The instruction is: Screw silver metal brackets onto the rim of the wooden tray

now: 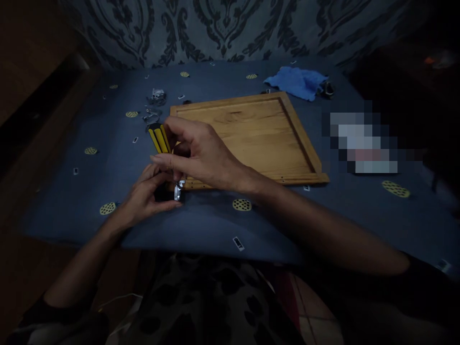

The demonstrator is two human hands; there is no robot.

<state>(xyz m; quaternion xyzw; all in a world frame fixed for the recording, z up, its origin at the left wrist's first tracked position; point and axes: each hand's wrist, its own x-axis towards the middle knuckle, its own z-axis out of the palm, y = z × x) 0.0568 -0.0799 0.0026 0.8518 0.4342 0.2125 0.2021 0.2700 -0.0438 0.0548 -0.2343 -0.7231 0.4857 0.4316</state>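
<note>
A wooden panel with a raised frame (258,139) lies on the blue patterned cloth. At its near left corner is a shiny metal hinge (178,190). My left hand (143,191) grips the hinge, thumb below it and fingers above, beside the panel's edge. Above it, my right hand (201,153) is closed round a screwdriver with a yellow and black handle (160,139), held tilted over the hinge. The screwdriver's tip is hidden by my fingers. Small holes show along the panel's near edge.
More metal hinges (157,97) lie on the cloth (215,223) beyond my left hand. A blue rag (298,82) sits behind the panel, with a small dark object (327,90) beside it. To the right is a blurred-out item (366,143). A patterned fabric backrest (223,28) rises at the back.
</note>
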